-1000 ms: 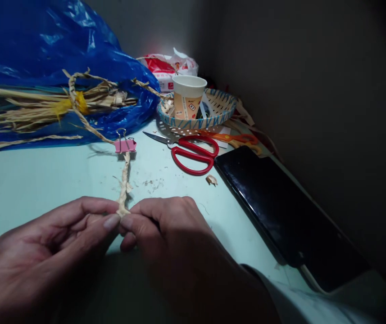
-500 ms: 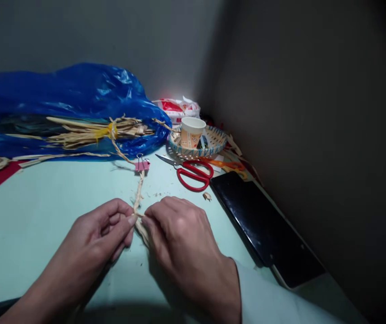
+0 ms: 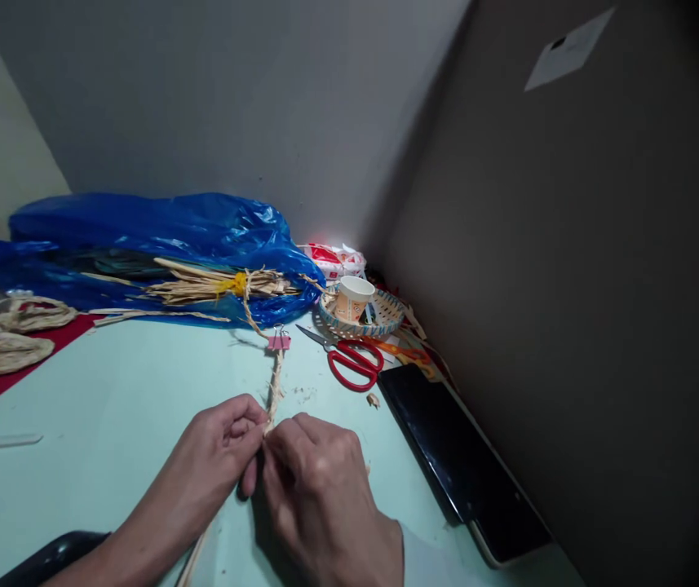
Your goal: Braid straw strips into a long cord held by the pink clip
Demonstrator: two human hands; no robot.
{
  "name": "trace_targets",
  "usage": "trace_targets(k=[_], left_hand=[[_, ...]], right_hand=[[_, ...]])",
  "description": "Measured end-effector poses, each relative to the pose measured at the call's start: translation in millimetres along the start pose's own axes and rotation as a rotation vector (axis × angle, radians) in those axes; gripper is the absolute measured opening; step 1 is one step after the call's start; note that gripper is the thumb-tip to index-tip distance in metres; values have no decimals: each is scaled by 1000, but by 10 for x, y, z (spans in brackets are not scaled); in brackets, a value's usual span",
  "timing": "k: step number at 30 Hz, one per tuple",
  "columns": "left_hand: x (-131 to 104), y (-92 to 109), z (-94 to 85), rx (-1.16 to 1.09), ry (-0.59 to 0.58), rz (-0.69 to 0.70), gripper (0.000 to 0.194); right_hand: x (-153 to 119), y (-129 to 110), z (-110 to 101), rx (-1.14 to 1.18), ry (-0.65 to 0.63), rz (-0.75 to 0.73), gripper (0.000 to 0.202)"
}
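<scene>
A twisted straw-coloured braid (image 3: 276, 381) runs down from a pink binder clip (image 3: 279, 342) to my fingertips. My left hand (image 3: 227, 448) pinches the braid's lower end from the left. Right beside it, my right hand (image 3: 318, 473) has its fingers curled and closed on the strands at the same spot. Loose strands (image 3: 193, 558) emerge below my left wrist. Above the clip, a cord leads up to a straw bundle (image 3: 202, 287) tied with yellow, lying on a blue plastic bag (image 3: 159, 224).
Red-handled scissors (image 3: 355, 365), a woven basket (image 3: 389, 316) with a paper cup (image 3: 354, 298), and a black tablet (image 3: 459, 456) are on the right. Coiled straw pieces (image 3: 6, 355) lie on red material at left. Walls rise behind and at right.
The view has tilted up and shifted, showing more wall and the left-side coils. Both hands still meet at the braid; my right fingers have moved in closer to my left fingertips.
</scene>
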State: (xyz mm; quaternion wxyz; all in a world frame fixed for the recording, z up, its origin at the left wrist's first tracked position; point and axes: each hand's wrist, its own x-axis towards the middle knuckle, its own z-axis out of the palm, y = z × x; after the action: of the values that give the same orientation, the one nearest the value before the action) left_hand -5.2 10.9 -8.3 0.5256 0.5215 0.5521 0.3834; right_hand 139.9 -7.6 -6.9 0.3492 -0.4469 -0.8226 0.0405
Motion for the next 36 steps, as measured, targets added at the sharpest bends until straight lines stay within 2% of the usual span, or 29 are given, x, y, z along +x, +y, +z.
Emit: trace_targets(k=[3, 7, 10, 14, 17, 20, 22, 25, 27, 29, 31, 36], left_hand=[[0, -61, -10, -62, 6, -3, 20], [-9, -101, -25, -166, 0, -30, 27], [-9, -86, -37, -214, -41, -107, 31], [-21, -37, -66, -239, -66, -167, 34], [-35, -10, -96, -221, -53, -189, 33], [-38, 0, -124, -205, -16, -196, 32], [-34, -3, -138, -227, 5, -166, 31], [-27, -21, -147, -247, 31, -152, 31], [-22, -41, -149, -233, 29, -164, 30], [-17, -61, -148, -218, 5, -150, 31], [-12, -66, -146, -186, -34, -133, 33], [-11, 29, -124, -85, -44, -125, 40]], right_hand=[[-12, 20, -12, -13, 30, -36, 16], [-19, 73, 1, -142, 84, -228, 18], [-8, 103, 12, -208, 117, -334, 23], [-10, 111, 41, -266, 100, -393, 22], [-25, 89, 54, -227, 122, -414, 18], [-4, 60, -4, -7, 104, -273, 19], [49, 64, -80, 229, 36, -47, 21], [161, 119, -176, 479, -132, 337, 16], [220, 162, -198, 676, -300, 472, 21], [249, 186, -194, 916, -449, 489, 23], [252, 186, -185, 1013, -528, 463, 20], [254, 173, -180, 766, -459, 368, 20]])
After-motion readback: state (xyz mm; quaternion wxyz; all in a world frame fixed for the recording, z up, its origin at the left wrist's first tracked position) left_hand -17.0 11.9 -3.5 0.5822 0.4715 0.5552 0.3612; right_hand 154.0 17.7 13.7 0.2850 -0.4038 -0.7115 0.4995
